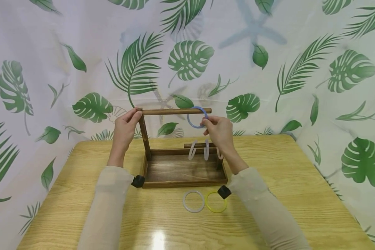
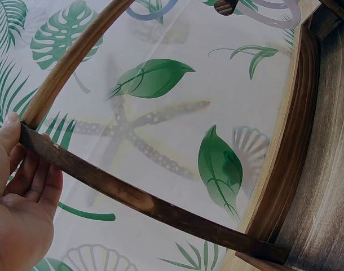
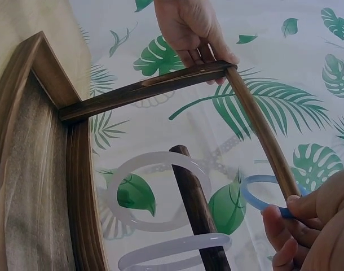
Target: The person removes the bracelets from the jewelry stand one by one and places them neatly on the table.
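A dark wooden stand has a shallow tray (image 1: 184, 184), an upright post (image 1: 145, 139) and a long upper rod (image 1: 165, 112). My left hand (image 1: 124, 130) grips the post's top corner, where the rod joins it; the left wrist view shows its thumb (image 2: 13, 127) there. Near the rod's free end, my right hand (image 1: 220, 133) pinches a blue ring (image 1: 192, 125) between thumb and fingers. The ring appears to encircle the rod. Below, several whitish translucent rings, including one ring (image 1: 206, 152), hang on a shorter lower rod (image 1: 187, 146), partly hidden by the right hand.
On the yellow wood-grain table (image 1: 268, 163), in front of the tray, lie a whitish ring (image 1: 184, 202) and a yellow ring (image 1: 217, 211). A black wrist device (image 1: 224, 192) partly covers the yellow one. Behind the table hangs a leaf-patterned cloth (image 1: 90, 83).
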Demonstrator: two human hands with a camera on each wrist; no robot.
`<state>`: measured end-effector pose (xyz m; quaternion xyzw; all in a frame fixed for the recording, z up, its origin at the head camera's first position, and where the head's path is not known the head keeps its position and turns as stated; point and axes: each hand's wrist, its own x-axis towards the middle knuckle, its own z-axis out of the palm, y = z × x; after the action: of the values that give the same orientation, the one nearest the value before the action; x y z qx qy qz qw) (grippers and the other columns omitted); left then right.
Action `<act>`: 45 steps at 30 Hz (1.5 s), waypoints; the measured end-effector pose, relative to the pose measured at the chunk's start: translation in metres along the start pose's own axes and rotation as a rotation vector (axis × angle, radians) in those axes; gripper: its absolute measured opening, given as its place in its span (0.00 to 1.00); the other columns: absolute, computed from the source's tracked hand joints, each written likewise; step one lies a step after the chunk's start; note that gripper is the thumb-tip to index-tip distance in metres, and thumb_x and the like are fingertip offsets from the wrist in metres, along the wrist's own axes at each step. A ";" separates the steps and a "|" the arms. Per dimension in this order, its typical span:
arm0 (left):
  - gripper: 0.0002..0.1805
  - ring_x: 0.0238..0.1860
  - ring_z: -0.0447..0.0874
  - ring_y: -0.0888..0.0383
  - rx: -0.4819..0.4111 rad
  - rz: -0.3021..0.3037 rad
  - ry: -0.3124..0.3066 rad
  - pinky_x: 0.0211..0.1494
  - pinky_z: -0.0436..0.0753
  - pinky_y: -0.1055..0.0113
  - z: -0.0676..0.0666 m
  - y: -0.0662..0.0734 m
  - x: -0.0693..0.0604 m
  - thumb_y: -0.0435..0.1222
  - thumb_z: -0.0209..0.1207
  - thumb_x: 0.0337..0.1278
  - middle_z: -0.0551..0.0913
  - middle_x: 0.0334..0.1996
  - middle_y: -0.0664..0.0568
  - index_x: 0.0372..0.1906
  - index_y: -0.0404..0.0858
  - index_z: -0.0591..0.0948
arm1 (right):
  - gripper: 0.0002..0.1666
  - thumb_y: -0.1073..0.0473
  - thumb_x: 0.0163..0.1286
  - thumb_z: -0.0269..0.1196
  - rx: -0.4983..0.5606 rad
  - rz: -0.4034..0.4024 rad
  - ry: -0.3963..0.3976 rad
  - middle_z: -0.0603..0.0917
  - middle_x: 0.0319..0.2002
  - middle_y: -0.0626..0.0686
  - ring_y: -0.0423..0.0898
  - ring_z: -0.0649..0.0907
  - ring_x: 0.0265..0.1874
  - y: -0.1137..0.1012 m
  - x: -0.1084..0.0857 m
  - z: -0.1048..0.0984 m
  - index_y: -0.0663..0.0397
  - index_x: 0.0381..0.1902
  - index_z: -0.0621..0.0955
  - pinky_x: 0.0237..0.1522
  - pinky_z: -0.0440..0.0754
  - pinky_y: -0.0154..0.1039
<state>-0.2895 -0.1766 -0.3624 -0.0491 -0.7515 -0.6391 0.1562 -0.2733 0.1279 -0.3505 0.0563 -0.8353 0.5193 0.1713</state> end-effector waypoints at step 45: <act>0.27 0.71 0.72 0.49 0.008 0.007 0.008 0.75 0.68 0.58 0.001 0.002 -0.001 0.45 0.60 0.76 0.76 0.69 0.42 0.69 0.32 0.77 | 0.16 0.60 0.78 0.63 0.001 0.089 0.057 0.90 0.41 0.62 0.44 0.87 0.21 0.022 -0.003 -0.051 0.68 0.53 0.87 0.11 0.58 0.28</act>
<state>-0.2883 -0.1751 -0.3611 -0.0483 -0.7533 -0.6356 0.1617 -0.2645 0.1824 -0.3498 0.0044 -0.8316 0.5281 0.1720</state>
